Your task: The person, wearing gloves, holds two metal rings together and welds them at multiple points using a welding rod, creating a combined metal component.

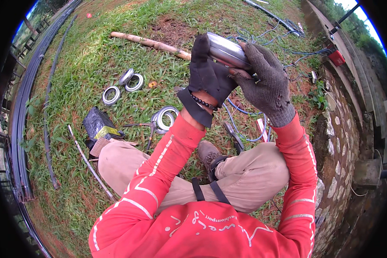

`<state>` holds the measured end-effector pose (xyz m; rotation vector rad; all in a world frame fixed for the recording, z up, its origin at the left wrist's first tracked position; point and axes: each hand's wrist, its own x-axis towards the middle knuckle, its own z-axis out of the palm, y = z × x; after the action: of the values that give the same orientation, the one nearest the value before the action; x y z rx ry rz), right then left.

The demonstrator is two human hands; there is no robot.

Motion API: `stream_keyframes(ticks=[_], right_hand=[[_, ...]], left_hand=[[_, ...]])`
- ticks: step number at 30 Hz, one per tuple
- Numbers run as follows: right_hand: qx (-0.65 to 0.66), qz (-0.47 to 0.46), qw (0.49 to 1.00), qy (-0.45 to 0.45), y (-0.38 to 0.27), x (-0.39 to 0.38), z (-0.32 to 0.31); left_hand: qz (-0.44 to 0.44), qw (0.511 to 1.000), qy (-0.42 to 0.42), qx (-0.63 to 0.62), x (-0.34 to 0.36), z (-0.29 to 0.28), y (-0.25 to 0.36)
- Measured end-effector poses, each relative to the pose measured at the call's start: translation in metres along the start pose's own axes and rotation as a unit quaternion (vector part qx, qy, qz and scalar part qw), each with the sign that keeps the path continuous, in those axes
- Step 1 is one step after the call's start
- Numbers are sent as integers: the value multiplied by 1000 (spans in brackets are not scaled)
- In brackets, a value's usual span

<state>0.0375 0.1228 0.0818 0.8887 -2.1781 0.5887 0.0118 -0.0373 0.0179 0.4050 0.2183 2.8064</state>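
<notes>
My left hand [210, 71], in a black glove, and my right hand [266, 73], in a worn grey knit glove, hold a shiny silver metal ring [228, 50] between them. The ring is turned edge-on, so its opening is hidden. Fingers of the left hand wrap its left end; the right hand's thumb and fingers press on its right end. More silver rings lie in the grass on the left: one ring [111, 95] sits beside another ring [135, 82], and a larger ring [167, 119] lies nearer my legs, next to pliers [151, 127].
A wooden pole [148, 41] lies ahead. Long dark pipes [28, 107] run along the left. A black plastic-wrapped package [98, 122] and a thin rod [90, 163] are near my knee. Blue cable [245, 112] coils across the grass; a stone wall [337, 146] stands at right.
</notes>
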Motion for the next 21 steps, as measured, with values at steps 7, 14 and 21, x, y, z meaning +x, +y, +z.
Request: stream_keyframes(ticks=[7, 14, 21], right_hand=[[-41, -52, 998, 4, -5, 4, 0], [-65, -66, 996, -17, -5, 2, 0], [-39, -51, 998, -15, -1, 0, -2]], left_hand=[[20, 1000, -11, -1, -2, -3, -1], [18, 999, -17, -38, -2, -12, -4], [25, 1000, -8, 3, 3, -20, -3]])
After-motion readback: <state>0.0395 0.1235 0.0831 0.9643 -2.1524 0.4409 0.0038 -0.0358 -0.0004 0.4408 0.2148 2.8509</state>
